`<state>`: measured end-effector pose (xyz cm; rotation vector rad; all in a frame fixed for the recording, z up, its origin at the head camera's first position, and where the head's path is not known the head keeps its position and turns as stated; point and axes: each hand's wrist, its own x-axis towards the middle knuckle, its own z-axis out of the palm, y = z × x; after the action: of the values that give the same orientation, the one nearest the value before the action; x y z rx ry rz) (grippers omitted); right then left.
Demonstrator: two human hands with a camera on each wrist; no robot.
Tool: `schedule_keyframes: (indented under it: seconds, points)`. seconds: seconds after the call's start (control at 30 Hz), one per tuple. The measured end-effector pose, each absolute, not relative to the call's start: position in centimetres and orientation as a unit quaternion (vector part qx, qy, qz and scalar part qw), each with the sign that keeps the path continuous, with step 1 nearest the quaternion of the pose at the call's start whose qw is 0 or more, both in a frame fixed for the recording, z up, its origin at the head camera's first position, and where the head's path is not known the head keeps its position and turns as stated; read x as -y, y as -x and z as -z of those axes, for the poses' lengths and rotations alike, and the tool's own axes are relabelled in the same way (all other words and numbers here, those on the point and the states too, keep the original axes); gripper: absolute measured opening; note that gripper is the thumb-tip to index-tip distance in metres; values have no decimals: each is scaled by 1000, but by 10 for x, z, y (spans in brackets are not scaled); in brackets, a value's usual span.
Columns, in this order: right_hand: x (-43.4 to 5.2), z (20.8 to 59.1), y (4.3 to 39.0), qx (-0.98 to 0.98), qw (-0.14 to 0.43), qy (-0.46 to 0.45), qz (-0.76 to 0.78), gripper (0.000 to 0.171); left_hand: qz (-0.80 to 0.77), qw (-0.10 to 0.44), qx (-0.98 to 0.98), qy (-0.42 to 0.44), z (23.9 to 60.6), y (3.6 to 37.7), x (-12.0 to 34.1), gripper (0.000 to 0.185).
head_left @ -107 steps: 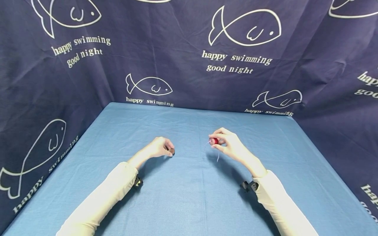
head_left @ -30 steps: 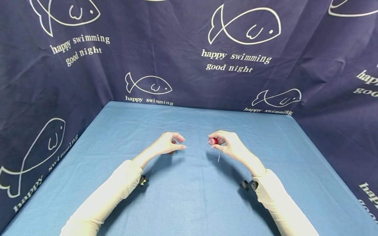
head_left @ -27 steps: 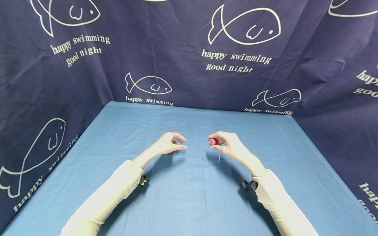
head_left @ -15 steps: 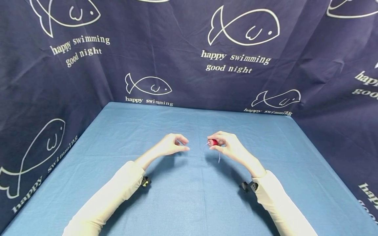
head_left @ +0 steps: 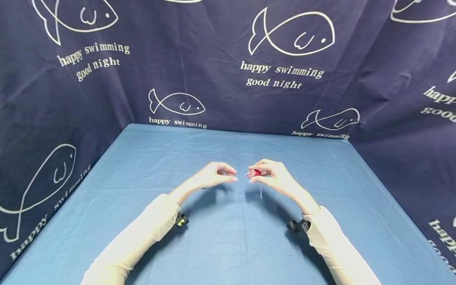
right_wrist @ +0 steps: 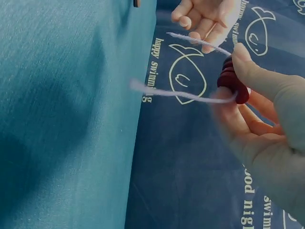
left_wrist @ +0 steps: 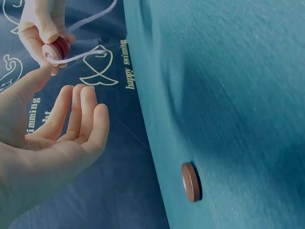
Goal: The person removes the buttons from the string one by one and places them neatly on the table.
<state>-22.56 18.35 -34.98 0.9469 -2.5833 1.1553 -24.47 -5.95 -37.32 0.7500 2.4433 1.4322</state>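
Note:
My right hand (head_left: pixel 278 174) pinches a short stack of red, ridged discs, apparently buttons (right_wrist: pixel 229 78), between thumb and fingers; a paler pink disc (left_wrist: pixel 50 53) forms the end facing left. A thin pale lilac string (right_wrist: pixel 186 96) runs through the stack, with one loose end on each side. My left hand (head_left: pixel 213 175) hovers just left of the stack, fingers spread apart from the thumb and nothing visible between them. Below and behind it, a brown round button (left_wrist: pixel 191 182) lies on the blue cloth, mostly hidden by that hand in the head view.
A blue cloth (head_left: pixel 228 237) covers the table. Dark blue curtains (head_left: pixel 221 59) with white fish prints hang behind it and along both sides. Small black wrist cameras (head_left: pixel 181 220) sit beneath both wrists.
Earlier my left hand pinched the brown button; it has since released it onto the cloth and moved right, close to the stack. The right hand has barely shifted, keeping its hold.

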Motion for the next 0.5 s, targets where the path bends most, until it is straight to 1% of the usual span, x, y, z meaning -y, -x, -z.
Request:
schedule_keyframes:
  seconds: [0.5]
  points:
    - [-190, 353, 227, 867, 58, -284, -406, 37, -511, 114, -815, -247, 376, 245, 54, 35]
